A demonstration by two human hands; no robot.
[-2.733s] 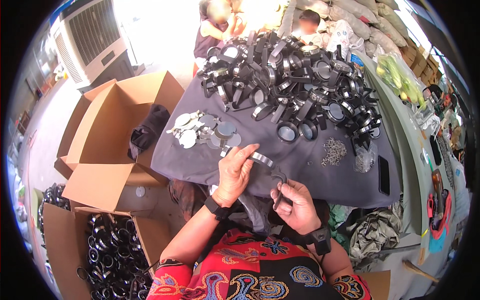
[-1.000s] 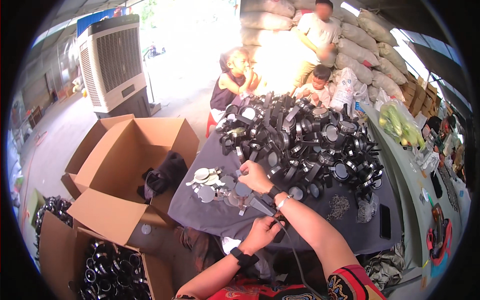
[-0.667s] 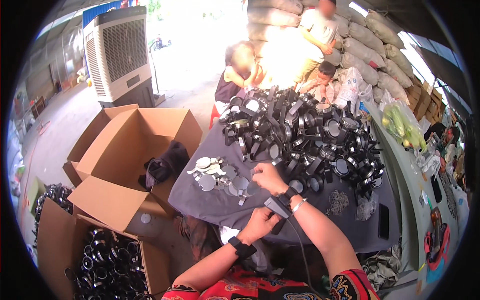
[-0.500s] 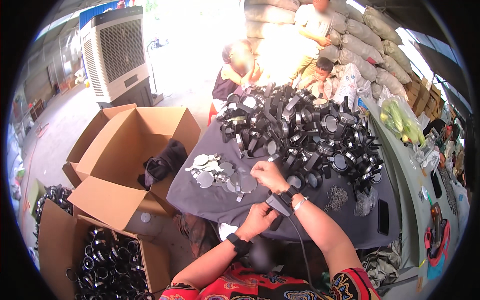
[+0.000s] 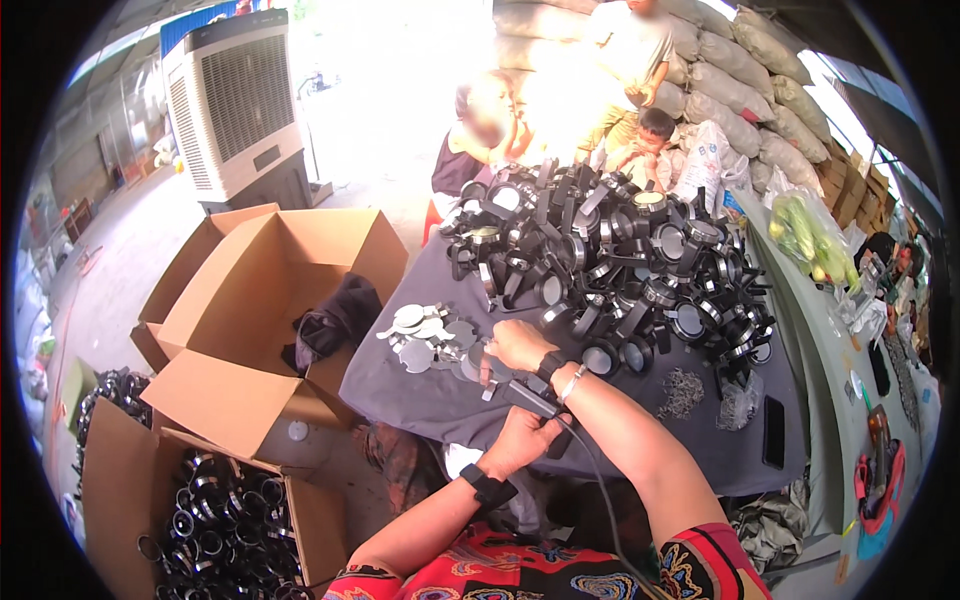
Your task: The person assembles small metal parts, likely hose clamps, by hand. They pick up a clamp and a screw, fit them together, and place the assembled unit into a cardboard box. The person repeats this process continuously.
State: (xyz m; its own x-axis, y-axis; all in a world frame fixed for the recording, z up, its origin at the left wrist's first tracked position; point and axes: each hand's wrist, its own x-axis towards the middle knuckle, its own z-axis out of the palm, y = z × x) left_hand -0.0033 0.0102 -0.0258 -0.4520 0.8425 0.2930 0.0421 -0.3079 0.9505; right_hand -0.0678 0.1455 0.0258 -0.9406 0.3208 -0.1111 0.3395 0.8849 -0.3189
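My left hand point(image 5: 522, 440) is closed around a dark, oblong device point(image 5: 531, 399) with a cable point(image 5: 605, 500) trailing down past my right forearm. Some of its fingers are hidden behind the device. Just beyond it, my right hand point(image 5: 523, 346) is curled with fingers pointing down at the right edge of a pile of flat grey discs with small tabs point(image 5: 460, 335). Its fingertips are partly hidden, so what they pinch is unclear. Farther back on the dark cloth point(image 5: 400, 385) rises a large heap of black, handled parts with round metal faces point(image 5: 600, 255).
Small metal pieces point(image 5: 681, 394), a clear plastic bag point(image 5: 740, 403) and a black phone point(image 5: 773, 432) lie to the right. Open cardboard boxes point(image 5: 205, 405) stand left, one holding black rings point(image 5: 215, 530). People sit and stand beyond the heap, near stacked sacks point(image 5: 735, 75).
My right hand has moved left and slightly down to the edge of the disc pile. The corded device has shifted left, and my left hand has moved slightly right. The view has shifted a little.
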